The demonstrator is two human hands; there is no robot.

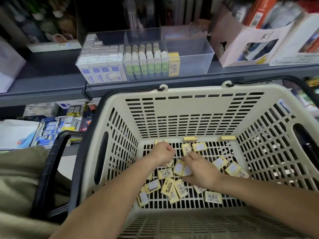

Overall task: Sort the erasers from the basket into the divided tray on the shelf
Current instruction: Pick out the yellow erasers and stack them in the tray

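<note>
Yellow erasers [178,167] are being pinched between thumb and fingers of the right hand [202,173] on the floor of the basket [189,91]. The left hand [164,152] is being held clenched beside it; its contents cannot be told. These light, stiff, slick-wrapped blocks are probably best gripped across their narrow sides. Beyond the basket's far rim, the divided tray [193,64] is waiting on the shelf [51,78].

Divided tray [195,61] on grey shelf [51,78]

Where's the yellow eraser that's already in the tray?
Head view, upper centre: the yellow eraser stands in the tray on the shelf, at the front left of its right compartment, beside the green-labelled erasers.
</note>
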